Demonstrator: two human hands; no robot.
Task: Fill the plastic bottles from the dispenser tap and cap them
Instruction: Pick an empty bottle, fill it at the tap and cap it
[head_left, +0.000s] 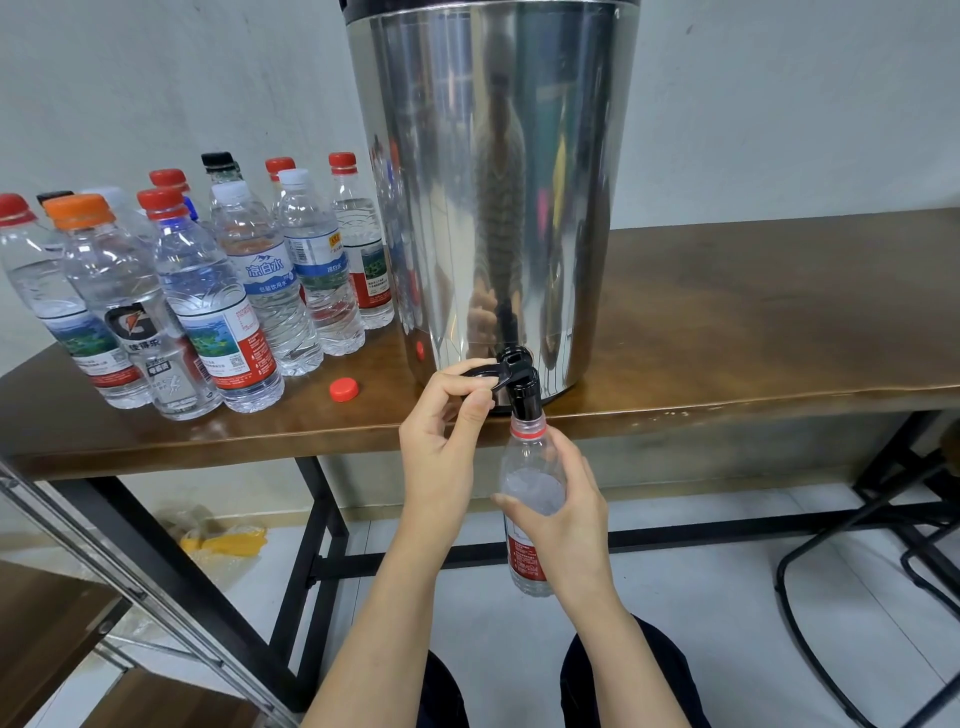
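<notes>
Directly under the tap (524, 397), bottle (529, 462) in the right hand (571, 519).

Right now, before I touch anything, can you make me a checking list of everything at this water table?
Surface: brown wooden table, front edge worn.
Job's things: steel dispenser stands on the table; open bottle held with its mouth under the black tap; capped bottles clustered left of the dispenser.
Clutter: loose red cap on the table beside the dispenser; yellow bag on the floor below.
Fingers: left hand pinches the tap lever; right hand grips the bottle.
Cables: nothing seen.
Surroundings: white wall, tiled floor.
</notes>
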